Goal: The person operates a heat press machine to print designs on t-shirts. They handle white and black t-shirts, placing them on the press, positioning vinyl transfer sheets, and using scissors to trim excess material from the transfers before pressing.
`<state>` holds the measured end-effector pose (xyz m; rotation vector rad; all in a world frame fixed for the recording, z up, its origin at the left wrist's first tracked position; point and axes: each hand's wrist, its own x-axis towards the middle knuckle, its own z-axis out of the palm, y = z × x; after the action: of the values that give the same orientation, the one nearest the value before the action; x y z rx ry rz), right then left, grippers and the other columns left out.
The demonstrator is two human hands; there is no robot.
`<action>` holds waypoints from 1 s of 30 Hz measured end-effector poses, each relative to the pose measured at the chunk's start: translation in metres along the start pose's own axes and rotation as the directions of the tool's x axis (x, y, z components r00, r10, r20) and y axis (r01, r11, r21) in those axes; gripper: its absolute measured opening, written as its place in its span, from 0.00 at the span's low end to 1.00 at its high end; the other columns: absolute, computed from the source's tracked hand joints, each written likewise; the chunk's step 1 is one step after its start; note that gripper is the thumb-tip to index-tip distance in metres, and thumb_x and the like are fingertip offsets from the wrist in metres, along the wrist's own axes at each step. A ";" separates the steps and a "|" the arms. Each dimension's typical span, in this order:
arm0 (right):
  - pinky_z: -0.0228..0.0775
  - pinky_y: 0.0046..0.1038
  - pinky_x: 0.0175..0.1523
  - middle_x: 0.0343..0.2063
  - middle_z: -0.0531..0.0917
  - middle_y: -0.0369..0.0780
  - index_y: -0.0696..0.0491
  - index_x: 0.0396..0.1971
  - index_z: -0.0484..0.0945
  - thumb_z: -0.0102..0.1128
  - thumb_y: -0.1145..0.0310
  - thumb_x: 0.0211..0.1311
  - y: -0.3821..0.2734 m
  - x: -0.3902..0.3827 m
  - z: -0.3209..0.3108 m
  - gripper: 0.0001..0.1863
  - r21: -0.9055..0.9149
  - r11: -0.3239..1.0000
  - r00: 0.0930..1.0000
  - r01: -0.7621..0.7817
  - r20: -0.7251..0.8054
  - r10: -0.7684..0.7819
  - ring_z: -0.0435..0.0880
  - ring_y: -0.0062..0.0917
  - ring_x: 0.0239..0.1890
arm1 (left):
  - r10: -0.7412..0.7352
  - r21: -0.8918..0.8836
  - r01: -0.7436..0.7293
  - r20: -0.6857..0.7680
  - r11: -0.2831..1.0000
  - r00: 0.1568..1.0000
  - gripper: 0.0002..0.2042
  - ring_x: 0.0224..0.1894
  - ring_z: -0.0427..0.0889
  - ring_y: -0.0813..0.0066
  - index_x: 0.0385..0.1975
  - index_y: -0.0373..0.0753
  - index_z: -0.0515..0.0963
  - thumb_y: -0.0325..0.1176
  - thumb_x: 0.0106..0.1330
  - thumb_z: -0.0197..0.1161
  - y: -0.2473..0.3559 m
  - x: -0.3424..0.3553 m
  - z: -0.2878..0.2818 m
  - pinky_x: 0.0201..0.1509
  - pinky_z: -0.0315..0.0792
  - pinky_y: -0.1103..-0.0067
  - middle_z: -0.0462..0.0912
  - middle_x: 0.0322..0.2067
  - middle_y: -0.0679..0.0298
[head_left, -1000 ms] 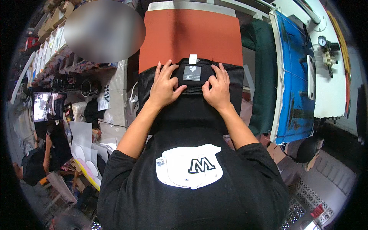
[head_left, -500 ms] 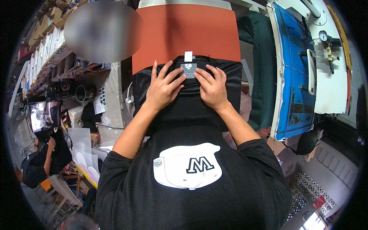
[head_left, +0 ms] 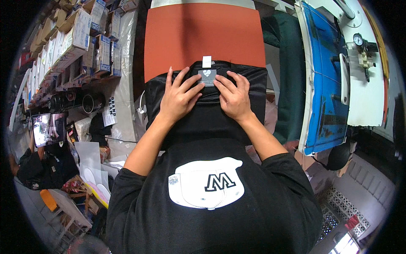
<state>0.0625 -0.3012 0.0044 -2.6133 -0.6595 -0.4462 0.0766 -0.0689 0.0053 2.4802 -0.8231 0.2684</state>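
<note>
Left hand (head_left: 179, 100) and right hand (head_left: 235, 101) are brought inward since one second ago, onto the grey label (head_left: 207, 73); no grip is closed. Upper-centre, the black garment (head_left: 207, 109), seemingly light, soft, slippery, is best held by its collar (head_left: 224, 64).

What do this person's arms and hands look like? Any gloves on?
No gloves: the left hand and right hand are bare, with no rings or watch showing. The forearms are bare too, below loose, short black sleeves.
</note>
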 end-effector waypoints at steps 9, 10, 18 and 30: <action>0.55 0.44 0.68 0.53 0.83 0.34 0.51 0.46 0.85 0.64 0.76 0.47 -0.002 0.000 -0.002 0.22 0.032 0.999 1.000 -0.023 -0.011 0.024 0.71 0.36 0.63 | -0.007 -0.014 0.007 0.004 1.000 1.000 0.19 0.69 0.66 0.57 0.50 0.51 0.82 0.34 0.57 0.71 0.001 0.002 0.000 0.75 0.45 0.48 0.78 0.59 0.69; 0.55 0.44 0.68 0.53 0.83 0.34 0.51 0.46 0.85 0.64 0.77 0.46 -0.002 0.000 -0.003 0.22 0.035 0.999 1.000 -0.027 -0.008 0.027 0.71 0.36 0.63 | -0.004 -0.022 0.004 -0.001 1.000 1.000 0.18 0.69 0.66 0.57 0.49 0.51 0.82 0.34 0.57 0.71 0.001 0.002 0.001 0.75 0.44 0.47 0.78 0.58 0.68; 0.60 0.45 0.64 0.41 0.85 0.35 0.51 0.32 0.83 0.62 0.67 0.46 -0.012 0.031 -0.010 0.11 -0.010 0.999 0.998 0.052 -0.030 -0.052 0.79 0.32 0.51 | -0.006 0.053 0.013 -0.137 0.998 0.991 0.11 0.60 0.74 0.59 0.31 0.47 0.84 0.33 0.45 0.70 0.004 0.014 0.003 0.71 0.40 0.41 0.83 0.41 0.67; 0.66 0.41 0.56 0.42 0.84 0.39 0.54 0.34 0.84 0.64 0.69 0.59 -0.007 0.013 0.011 0.07 -0.056 0.994 0.991 0.097 -0.091 -0.102 0.79 0.36 0.47 | -0.055 -0.018 0.052 -0.297 0.998 0.953 0.06 0.61 0.74 0.62 0.32 0.43 0.80 0.34 0.56 0.66 0.009 0.001 0.025 0.72 0.41 0.36 0.81 0.42 0.66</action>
<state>0.0721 -0.2858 0.0026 -2.5971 -0.7588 -0.6193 0.0729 -0.0885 -0.0120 2.3687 -0.6272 0.6003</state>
